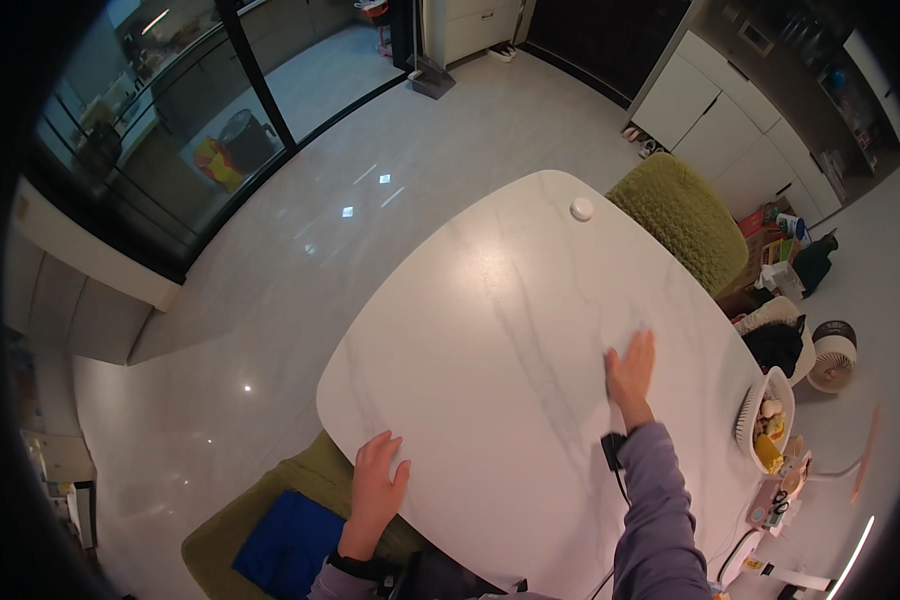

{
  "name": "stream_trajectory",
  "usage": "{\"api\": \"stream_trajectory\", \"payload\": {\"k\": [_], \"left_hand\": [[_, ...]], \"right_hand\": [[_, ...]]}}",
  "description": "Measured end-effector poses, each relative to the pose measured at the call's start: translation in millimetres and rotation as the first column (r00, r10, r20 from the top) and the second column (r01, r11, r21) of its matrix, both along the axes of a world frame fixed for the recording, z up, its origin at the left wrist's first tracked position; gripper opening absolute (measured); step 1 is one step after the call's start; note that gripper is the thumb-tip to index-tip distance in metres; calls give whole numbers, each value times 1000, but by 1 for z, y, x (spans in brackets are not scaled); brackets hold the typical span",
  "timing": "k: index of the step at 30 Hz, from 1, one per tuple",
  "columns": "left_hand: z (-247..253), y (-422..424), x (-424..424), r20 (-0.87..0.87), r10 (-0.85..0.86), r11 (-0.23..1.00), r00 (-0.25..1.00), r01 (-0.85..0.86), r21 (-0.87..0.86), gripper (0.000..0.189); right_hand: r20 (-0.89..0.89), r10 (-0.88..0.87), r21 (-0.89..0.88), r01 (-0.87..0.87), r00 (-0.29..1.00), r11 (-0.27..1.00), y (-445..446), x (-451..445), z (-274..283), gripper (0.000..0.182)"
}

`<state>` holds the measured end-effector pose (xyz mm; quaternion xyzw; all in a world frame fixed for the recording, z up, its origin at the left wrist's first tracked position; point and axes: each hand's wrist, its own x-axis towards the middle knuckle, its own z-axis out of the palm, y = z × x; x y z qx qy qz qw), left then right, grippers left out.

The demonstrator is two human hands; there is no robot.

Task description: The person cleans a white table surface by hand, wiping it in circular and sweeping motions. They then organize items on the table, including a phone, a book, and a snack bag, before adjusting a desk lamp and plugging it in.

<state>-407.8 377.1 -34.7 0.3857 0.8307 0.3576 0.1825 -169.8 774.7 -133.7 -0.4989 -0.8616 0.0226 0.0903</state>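
My left hand [379, 480] is at the lower left edge of the white marble-patterned table [480, 360], palm down, fingers a little apart and nothing held. Under and beside that wrist a folded blue cloth [289, 544] lies on a green-covered seat [232, 517]. Right of the table's middle, my right hand [631, 375] rests on or just over the top, thumb apart from the fingers, holding nothing. A small black device with a cable [611, 451] lies beside the right sleeve cuff, partly hidden by it. Near the far corner sits a round white object [582, 209].
Along the right edge stand a white plastic basket [746, 420] with food items, a pink box [762, 504] and a desk lamp [844, 472]. A green-covered chair [682, 217] adjoins the far right side, and a white fan [832, 360] stands beyond the basket.
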Motion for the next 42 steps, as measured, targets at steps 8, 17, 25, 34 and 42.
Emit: {"api": "stream_trajectory", "payload": {"k": [8,17,25,34,42], "left_hand": [[-7,-32,-2,35,-7,1000,999,8,-10,35],[-1,-109,-1,52,123,989,991,-118,-91,35],[7,-144,34,14,142,981,990,-139,-134,35],[10,-101,117,-12,-111,993,994,110,-42,36],[38,-56,214,-31,-363,925,931,364,105,38]], "right_hand": [[-34,-103,-34,102,994,994,-98,-61,-2,79],[-303,380,-80,-420,874,904,-238,-284,24,82],[-242,552,-72,-582,798,810,-269,-249,15,84],[-60,-4,-60,0,998,998,-174,34,19,82],[-19,-420,-57,419,907,906,-237,301,28,77]]}}
